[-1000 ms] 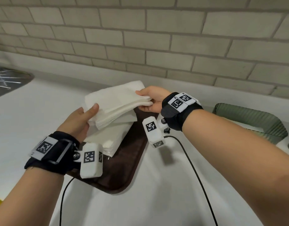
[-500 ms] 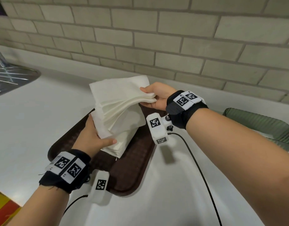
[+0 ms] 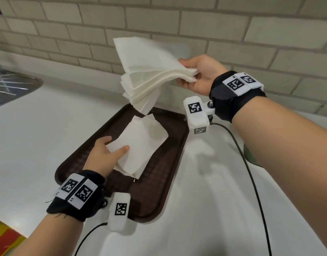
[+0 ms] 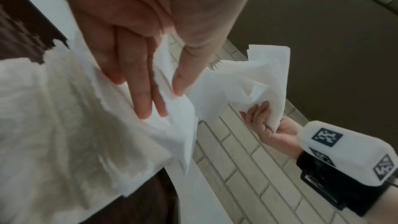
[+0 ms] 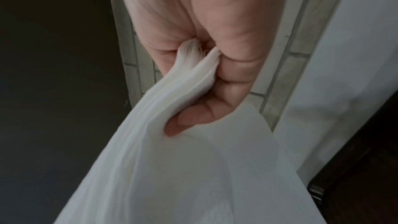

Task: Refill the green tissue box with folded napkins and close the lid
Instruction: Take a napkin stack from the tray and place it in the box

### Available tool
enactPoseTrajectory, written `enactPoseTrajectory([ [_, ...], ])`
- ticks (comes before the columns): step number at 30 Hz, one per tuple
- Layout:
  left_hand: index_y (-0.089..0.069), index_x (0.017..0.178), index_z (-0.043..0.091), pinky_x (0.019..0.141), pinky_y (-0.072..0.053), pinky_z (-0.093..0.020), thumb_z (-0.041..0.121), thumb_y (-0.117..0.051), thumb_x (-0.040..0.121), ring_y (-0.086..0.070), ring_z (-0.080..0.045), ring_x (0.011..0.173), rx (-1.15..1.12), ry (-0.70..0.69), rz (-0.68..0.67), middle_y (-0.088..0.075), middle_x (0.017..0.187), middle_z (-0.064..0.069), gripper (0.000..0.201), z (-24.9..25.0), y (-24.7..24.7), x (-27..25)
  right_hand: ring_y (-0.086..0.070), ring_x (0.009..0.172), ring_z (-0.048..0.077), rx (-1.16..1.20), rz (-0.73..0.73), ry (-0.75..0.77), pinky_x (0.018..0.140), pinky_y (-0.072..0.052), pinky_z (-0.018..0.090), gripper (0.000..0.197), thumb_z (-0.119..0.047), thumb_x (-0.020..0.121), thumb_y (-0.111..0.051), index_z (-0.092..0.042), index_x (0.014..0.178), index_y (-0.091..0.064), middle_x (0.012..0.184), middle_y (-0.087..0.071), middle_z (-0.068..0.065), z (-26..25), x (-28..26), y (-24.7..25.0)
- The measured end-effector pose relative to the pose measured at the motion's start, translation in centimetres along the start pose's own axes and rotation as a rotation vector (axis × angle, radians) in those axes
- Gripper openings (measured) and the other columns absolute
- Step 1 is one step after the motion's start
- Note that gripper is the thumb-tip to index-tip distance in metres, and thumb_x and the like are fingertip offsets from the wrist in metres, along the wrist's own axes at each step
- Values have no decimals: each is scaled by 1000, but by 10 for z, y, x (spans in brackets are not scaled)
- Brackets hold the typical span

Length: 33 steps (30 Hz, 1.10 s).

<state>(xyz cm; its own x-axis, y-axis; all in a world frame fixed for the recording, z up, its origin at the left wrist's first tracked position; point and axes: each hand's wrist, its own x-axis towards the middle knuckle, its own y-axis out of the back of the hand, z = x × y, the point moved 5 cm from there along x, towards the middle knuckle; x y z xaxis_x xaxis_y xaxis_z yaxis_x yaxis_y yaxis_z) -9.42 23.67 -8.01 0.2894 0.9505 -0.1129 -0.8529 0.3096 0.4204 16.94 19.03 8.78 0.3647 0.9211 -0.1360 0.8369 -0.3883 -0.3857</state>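
My right hand grips one edge of a thick bundle of white folded napkins and holds it in the air above the brown tray; the right wrist view shows the thumb and curled fingers clamped on the bundle. A smaller stack of napkins lies on the tray. My left hand pinches its near-left corner, thumb on top. One loose sheet hangs from the bundle down to the stack. Only a sliver of the green tissue box shows behind my right forearm.
The tray sits on a white counter against a grey brick wall. A metal rack is at the far left. Black cables run from both wrist cameras across the counter. Something yellow and red lies below the counter's near-left edge.
My right hand has lifted the upper bundle up and to the right, away from the stack. My left hand let go of the bundle and now holds the lower stack on the tray.
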Motion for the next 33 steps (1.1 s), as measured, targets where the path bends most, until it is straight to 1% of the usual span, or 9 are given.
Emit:
enactPoseTrajectory([
  [2,-46,128,16,85,-40,-27,26,-73,79,-54,-18,101,43,-15,40,-55,114,-2,56,4,1,-1,-61,72,20,1,6,26,56,-53,25,5,-3,92,-50,-3,94,-55,87,-62,10,-7,-2,4],
  [5,-52,112,23,83,-46,-31,23,-73,78,-58,-22,100,142,-54,-7,-60,111,-2,40,8,2,3,-62,70,19,-13,16,52,57,-53,24,5,-3,92,-50,-3,92,-55,84,-63,10,-13,-7,10],
  [10,-51,113,22,88,-41,-28,31,-80,70,-50,-17,102,421,-42,-75,-50,108,0,52,15,-1,2,-63,75,22,-69,18,48,61,-55,26,7,-4,91,-52,-3,97,-56,90,-63,10,-13,-12,16],
  [15,-52,116,22,100,-44,-40,48,-75,69,-52,-19,110,569,-27,-64,-49,116,1,58,19,-5,6,-60,95,26,-100,20,34,96,-49,37,9,-4,91,-52,-3,100,-55,105,-61,13,-9,-17,22],
  [19,-53,102,21,89,-45,-32,45,-70,77,-54,-15,92,611,4,-92,-53,89,9,39,27,-7,11,-62,85,23,-122,32,38,80,-53,31,4,-5,91,-52,-5,94,-55,93,-63,9,-10,-24,26],
  [26,-53,71,12,65,-39,-29,36,-62,86,-53,-21,76,500,28,-160,-56,76,-1,30,26,-7,23,-64,77,19,-129,70,44,65,-56,26,3,-6,91,-53,-7,93,-56,87,-65,6,-14,-35,40],
  [28,-57,73,5,71,-42,-32,37,-60,88,-56,-24,78,422,61,-166,-60,79,-6,35,28,-1,27,-64,77,19,-130,83,43,62,-56,25,5,-6,91,-53,-7,95,-55,89,-64,6,-14,-37,43],
  [31,-64,89,-1,93,-48,-46,40,-60,87,-63,-35,92,340,98,-135,-68,94,-18,41,29,11,35,-64,78,19,-130,101,46,63,-56,24,6,-6,91,-54,-7,97,-54,90,-64,7,-14,-41,49],
  [33,-64,94,-4,94,-47,-46,37,-61,88,-63,-36,94,342,109,-121,-68,98,-20,42,30,14,37,-65,79,19,-120,110,51,67,-56,26,5,-6,91,-54,-7,95,-55,90,-64,7,-14,-43,52],
])
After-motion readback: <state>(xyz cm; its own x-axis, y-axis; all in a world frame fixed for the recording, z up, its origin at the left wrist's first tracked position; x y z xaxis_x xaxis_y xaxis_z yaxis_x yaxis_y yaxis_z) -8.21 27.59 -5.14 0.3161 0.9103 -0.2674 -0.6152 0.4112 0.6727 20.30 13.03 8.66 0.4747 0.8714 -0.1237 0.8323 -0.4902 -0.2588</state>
